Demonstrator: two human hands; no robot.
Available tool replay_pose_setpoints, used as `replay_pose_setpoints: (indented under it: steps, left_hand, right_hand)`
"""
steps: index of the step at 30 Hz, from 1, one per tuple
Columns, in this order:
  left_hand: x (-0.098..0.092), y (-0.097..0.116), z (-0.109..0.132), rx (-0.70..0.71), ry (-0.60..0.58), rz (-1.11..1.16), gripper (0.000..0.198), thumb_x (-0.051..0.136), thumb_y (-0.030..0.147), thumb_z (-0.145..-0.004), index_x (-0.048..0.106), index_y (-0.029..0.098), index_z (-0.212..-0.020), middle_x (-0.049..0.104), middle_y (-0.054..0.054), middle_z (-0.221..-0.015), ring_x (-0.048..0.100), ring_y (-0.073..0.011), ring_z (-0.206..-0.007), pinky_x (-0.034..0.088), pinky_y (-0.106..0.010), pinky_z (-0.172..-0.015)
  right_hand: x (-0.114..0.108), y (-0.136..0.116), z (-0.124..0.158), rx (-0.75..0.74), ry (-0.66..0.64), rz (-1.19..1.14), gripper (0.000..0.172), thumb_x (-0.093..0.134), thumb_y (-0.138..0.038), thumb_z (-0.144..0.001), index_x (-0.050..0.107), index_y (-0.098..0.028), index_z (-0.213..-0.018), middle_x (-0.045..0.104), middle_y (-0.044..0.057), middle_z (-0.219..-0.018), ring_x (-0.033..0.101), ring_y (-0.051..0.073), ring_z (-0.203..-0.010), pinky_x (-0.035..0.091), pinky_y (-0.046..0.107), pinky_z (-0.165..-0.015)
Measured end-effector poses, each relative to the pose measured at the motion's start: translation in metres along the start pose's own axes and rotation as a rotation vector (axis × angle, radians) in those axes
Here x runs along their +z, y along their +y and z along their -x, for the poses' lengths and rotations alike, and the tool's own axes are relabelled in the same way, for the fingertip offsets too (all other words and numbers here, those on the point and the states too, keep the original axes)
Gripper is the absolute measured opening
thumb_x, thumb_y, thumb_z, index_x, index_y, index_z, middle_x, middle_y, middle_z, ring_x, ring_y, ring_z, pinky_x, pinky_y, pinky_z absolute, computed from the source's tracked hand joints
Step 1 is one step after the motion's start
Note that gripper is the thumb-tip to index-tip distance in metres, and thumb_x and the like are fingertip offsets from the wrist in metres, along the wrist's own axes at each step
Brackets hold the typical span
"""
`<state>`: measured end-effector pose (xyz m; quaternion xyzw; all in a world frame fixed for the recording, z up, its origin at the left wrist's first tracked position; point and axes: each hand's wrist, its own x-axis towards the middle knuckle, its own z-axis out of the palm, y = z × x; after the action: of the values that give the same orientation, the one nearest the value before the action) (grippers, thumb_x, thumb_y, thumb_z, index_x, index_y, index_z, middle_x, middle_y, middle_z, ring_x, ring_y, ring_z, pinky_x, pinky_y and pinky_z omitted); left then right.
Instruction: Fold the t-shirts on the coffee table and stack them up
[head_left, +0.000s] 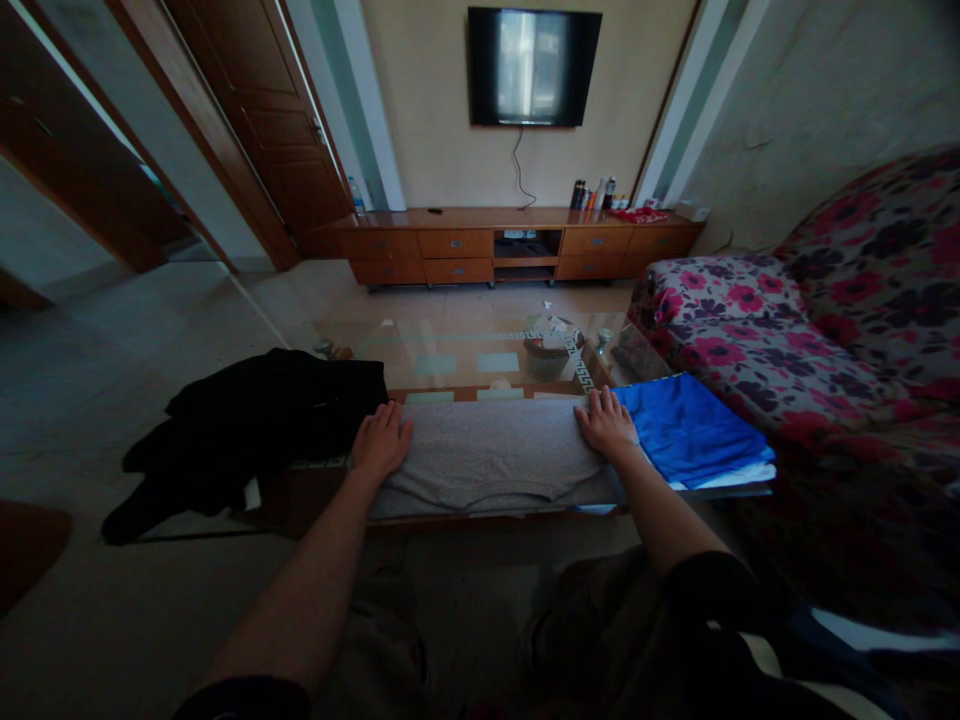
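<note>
A grey T-shirt (491, 450) lies folded in a wide rectangle on the glass coffee table (405, 350), its neckline toward me. On its left end rests my left hand (381, 440), palm down with the fingers stretched forward. My right hand (604, 422) lies flat on the opposite end, fingers extended. Right beside that hand is a folded blue garment (690, 428), with something white under it. To the left of my left hand, a black garment (277, 425) lies in a loose heap, partly hanging past the table's edge.
A sofa with a floral cover (810, 350) stands along the right. Under the glass at the far side is a basket (547, 350) with crumpled paper. Beyond stands a low wooden TV cabinet (457, 245) with several bottles, below a wall-mounted television (534, 68).
</note>
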<state>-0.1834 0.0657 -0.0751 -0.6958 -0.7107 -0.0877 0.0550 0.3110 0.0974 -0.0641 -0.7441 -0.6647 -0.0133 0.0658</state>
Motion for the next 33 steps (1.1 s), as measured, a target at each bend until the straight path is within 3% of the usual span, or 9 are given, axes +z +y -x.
replay_pose_setpoints:
  steps: [5,10,15,19,23,29,33]
  left_hand:
    - [-0.002,0.006,-0.001,0.002,0.047,-0.023,0.067,0.024,0.046,-0.105,0.041,0.009,-0.158,0.035,-0.015,-0.167,0.026,-0.0304,-0.157,0.018,-0.05,-0.128]
    - [-0.005,0.041,0.001,0.232,-0.09,0.068,0.066,0.026,0.05,-0.106,0.041,0.013,-0.159,0.037,-0.011,-0.167,0.03,-0.0273,-0.156,0.023,-0.046,-0.127]
    - [-0.004,0.064,0.015,0.252,-0.075,0.095,0.067,0.027,0.051,-0.106,0.036,0.015,-0.162,0.029,-0.011,-0.171,0.024,-0.0276,-0.158,0.023,-0.047,-0.127]
    - [-0.012,0.081,0.03,0.3,0.011,0.12,0.067,0.03,0.049,-0.106,0.035,0.012,-0.161,0.031,-0.012,-0.17,0.022,-0.0265,-0.159,0.018,-0.046,-0.13]
    - [-0.015,0.098,0.049,0.401,-0.049,0.177,0.067,0.03,0.052,-0.106,0.035,0.015,-0.162,0.031,-0.01,-0.17,0.023,-0.0246,-0.159,0.02,-0.043,-0.13]
    - [-0.016,0.099,0.063,0.375,-0.035,0.215,0.072,0.041,0.056,-0.102,0.035,0.018,-0.163,0.029,-0.011,-0.171,0.018,-0.0305,-0.16,0.018,-0.049,-0.13]
    - [-0.019,0.096,0.066,0.451,-0.131,0.219,0.073,0.042,0.062,-0.1,0.035,0.025,-0.163,0.028,-0.006,-0.171,0.02,-0.0299,-0.159,0.022,-0.049,-0.128]
  right_hand:
    - [0.0,0.002,0.001,0.042,0.051,0.02,0.079,0.02,-0.058,-0.105,0.029,-0.005,-0.163,0.022,0.022,-0.17,0.02,0.034,-0.158,0.021,0.052,-0.124]
    - [0.0,-0.031,0.016,-0.037,0.122,0.038,0.08,0.018,-0.06,-0.105,0.024,-0.007,-0.165,0.013,0.019,-0.173,0.01,0.033,-0.16,0.011,0.054,-0.126]
    - [0.005,-0.064,0.04,-0.127,-0.024,-0.029,0.079,0.019,-0.064,-0.105,0.025,-0.015,-0.166,0.015,0.015,-0.173,0.012,0.03,-0.16,0.011,0.053,-0.126]
    - [0.001,-0.072,0.058,-0.206,0.032,-0.053,0.075,0.021,-0.059,-0.107,0.025,-0.014,-0.166,0.011,0.014,-0.174,0.009,0.029,-0.161,0.009,0.05,-0.127]
    - [-0.004,-0.075,0.072,-0.377,-0.065,-0.108,0.068,0.022,-0.057,-0.107,0.029,-0.023,-0.166,0.015,0.006,-0.174,0.012,0.026,-0.161,0.01,0.046,-0.128]
    - [-0.007,-0.083,0.09,-0.381,-0.099,-0.148,0.073,0.027,-0.064,-0.105,0.024,-0.027,-0.167,0.006,0.005,-0.175,0.007,0.03,-0.161,0.009,0.051,-0.128]
    - [-0.01,-0.081,0.096,-0.471,-0.157,-0.164,0.074,0.028,-0.067,-0.104,0.025,-0.029,-0.167,0.006,0.005,-0.175,0.007,0.03,-0.161,0.009,0.051,-0.128]
